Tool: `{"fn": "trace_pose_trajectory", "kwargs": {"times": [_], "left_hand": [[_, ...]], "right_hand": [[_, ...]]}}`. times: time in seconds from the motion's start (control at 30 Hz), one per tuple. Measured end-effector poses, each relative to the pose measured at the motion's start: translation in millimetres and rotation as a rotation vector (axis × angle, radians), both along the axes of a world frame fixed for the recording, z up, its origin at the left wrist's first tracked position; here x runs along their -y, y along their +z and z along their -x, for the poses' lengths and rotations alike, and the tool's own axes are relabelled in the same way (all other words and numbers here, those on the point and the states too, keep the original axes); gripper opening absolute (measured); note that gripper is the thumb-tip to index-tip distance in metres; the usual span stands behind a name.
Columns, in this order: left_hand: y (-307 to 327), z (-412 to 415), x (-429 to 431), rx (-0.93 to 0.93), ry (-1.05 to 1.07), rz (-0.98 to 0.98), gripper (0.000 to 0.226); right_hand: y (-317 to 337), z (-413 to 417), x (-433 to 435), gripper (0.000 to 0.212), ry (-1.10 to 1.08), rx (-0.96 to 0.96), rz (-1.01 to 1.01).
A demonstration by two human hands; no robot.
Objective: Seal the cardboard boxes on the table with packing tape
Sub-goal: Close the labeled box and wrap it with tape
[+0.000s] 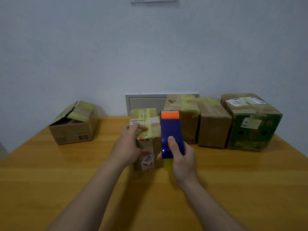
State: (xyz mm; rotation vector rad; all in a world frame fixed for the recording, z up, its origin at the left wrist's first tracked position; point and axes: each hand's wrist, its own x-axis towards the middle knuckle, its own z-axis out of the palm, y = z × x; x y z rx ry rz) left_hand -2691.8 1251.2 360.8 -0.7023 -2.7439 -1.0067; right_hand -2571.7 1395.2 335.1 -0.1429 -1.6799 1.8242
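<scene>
- Small box (145, 117) sits mid-table, dead centre of the wooden table (66, 172). Its top is already striped with yellowish tape.
- The white label on its top reads "030-555", then gets cut off; the smaller line under it is too blurry to read.
- A red-and-white sticker (147, 161) on its front face shows something like "20nu" turned sideways, so I'm not sure of that one.
- Left hand (131, 145) holds the small box at its near top edge, fingers laid over the taped top and thumb down on the front face.
- Right hand (181, 160) grips the tape dispenser (170, 130), which is blue with an orange front end. The thumb lies flat along the blue body and the fingers wrap underneath.
- The dispenser is right up against the small box at its 3 o'clock side, with the yellow tape roll (168, 165) poking out at the wrist end.
- At 10 o'clock from the small box there's an open box (73, 129) with its flaps up and printed marks I can't read.
- From 1 to 2 o'clock there's a row of three touching boxes: two brown boxes (214, 124), then a green box (253, 139).
- The green box has a side tag (250, 122) starting "78" and a shipping label (245, 100) on top, too blurred to read.
- At 12 o'clock there's a white wall panel (145, 102) behind the table.
</scene>
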Motion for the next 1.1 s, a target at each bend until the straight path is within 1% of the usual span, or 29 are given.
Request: {"fn": "trace_pose_trajectory", "kwargs": {"times": [0.1,0.3,0.47,0.5,0.53,0.6,0.63,0.67,0.7,0.77,0.83,0.93,1.0,1.1], "left_hand": [[-2,29,-8,-0.019,-0.031,0.006,0.082],[-5,83,-24,0.019,-0.07,-0.026,0.079],[-4,104,-37,0.028,-0.086,-0.061,0.08],[-3,105,-38,0.009,-0.071,-0.045,0.085],[-3,105,-39,-0.02,-0.047,-0.017,0.094],[-3,106,-33,-0.074,-0.013,0.016,0.121],[-4,105,-26,-0.085,-0.016,-0.002,0.13],[-5,104,-17,-0.084,-0.023,-0.044,0.133],[-7,104,-5,-0.077,-0.015,-0.099,0.13],[-12,106,25,-0.076,0.051,-0.202,0.113],[-20,112,57,-0.107,0.139,-0.259,0.091],[-29,119,98,-0.158,0.26,-0.294,0.054],[-30,115,107,-0.151,0.245,-0.334,0.04],[-18,93,88,-0.273,0.071,-0.348,0.027]], "right_hand": [[-4,23,-2,0.043,-0.014,0.022,0.025],[-14,66,-13,0.04,-0.027,0.018,0.018],[-13,83,-21,0.032,-0.058,0.025,0.002],[-12,82,-20,0.031,-0.078,0.011,-0.008],[-12,79,-17,0.03,-0.102,-0.008,-0.021],[-9,72,-9,0.032,-0.153,-0.049,-0.051],[-8,68,-3,0.035,-0.176,-0.063,-0.062],[-7,64,3,0.037,-0.196,-0.075,-0.068],[-8,60,9,0.039,-0.214,-0.089,-0.071],[-13,54,22,0.042,-0.244,-0.107,-0.073],[-19,51,35,0.044,-0.257,-0.09,-0.07],[-23,54,47,0.047,-0.247,-0.055,-0.078],[-20,58,50,0.048,-0.239,-0.041,-0.112],[-16,62,48,0.049,-0.219,-0.038,-0.145]]}}
